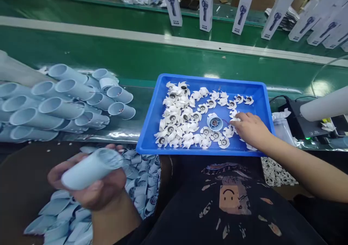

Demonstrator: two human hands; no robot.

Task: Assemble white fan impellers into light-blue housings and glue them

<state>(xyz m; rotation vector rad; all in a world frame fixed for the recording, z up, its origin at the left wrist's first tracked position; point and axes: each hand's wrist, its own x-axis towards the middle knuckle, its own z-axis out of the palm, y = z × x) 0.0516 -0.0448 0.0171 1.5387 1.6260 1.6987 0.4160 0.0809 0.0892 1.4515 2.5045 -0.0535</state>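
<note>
Head view: the two hands are well apart, each engaged separately. The left hand (111, 185) is wrapped around one pale blue tube (85, 170), held tilted over a heap of loose tubes (143, 187). The right hand (250, 127) reaches into the blue tray (150, 121), fingers bent down at a white fan (234, 116) toward the tray's right side. Whether the fingers have closed on that fan cannot be told; the hand hides the contact.

A round blue part (214, 122) sits among the fans, just beside the right fingertips. A denser fan pile (176, 114) occupies the tray's left side. Stacked tubes (61, 107) lie left of the tray.

Step in hand, as judged: singling out a fan with the tube at hand. The next move appears to call for a light pinch, freeing one fan without snagging neighbouring blades, the tube held steady.
</note>
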